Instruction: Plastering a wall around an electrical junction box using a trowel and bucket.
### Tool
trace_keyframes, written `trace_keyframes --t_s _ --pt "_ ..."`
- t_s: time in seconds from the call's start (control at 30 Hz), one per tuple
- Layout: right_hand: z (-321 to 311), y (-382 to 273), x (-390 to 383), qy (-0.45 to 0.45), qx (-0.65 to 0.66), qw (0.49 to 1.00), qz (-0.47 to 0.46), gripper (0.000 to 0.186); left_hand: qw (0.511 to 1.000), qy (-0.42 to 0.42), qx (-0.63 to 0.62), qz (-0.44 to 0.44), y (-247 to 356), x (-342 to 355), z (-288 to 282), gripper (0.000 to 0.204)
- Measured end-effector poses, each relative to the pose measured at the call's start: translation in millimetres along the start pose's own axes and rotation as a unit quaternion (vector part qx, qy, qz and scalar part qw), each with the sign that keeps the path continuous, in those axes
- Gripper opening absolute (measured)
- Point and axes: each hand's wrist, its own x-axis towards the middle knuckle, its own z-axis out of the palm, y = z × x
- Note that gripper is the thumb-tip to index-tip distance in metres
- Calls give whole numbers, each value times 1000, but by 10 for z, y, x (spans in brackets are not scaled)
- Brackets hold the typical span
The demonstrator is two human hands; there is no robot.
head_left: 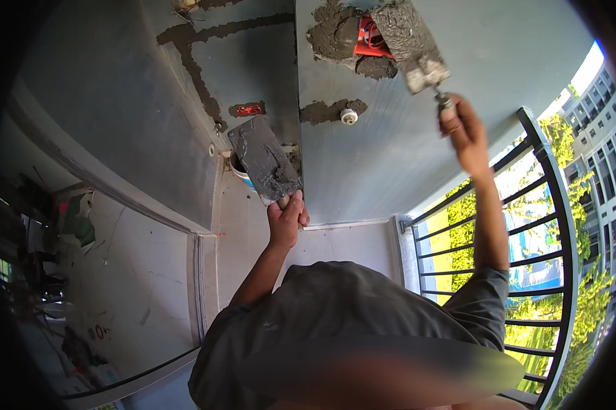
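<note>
Right hand (462,130) fisted on trowel (407,34) pressed blade-up into wall mortar patch (335,34), left hand (285,222) gripping mortar board (263,160) lower left, well apart.

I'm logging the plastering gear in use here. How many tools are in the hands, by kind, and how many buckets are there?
Trowel with mortar, raised to the wall in the right hand: 1
Flat mortar board, held in the left hand: 1
Bucket, mostly hidden behind the board: 1
Total: 3
</note>
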Motion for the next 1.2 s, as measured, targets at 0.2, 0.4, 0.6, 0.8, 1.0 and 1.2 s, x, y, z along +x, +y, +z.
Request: trace_keyframes --t_s 0.2,0.4,0.6,0.8,1.0,1.2 --pt "1724 227 -455 49 330 938 97 28 999 33 -38 -20 120 -69 -179 19" --pt "2111 215 16 161 320 928 99 25 997 66 -34 -4 210 -213 -587 16" --pt "2526 328 63 131 327 925 141 23 997 71 -24 -12 248 -243 -940 14" --pt "2827 451 -320 157 260 945 121 24 999 46 3 -29 314 -120 -1123 14" --pt "2823 178 -211 201 432 877 59 23 997 64 8 -47 419 -62 -1140 16" --pt "2990 176 -83 163 405 891 124 26 998 25 31 -53 381 -27 -1400 13"
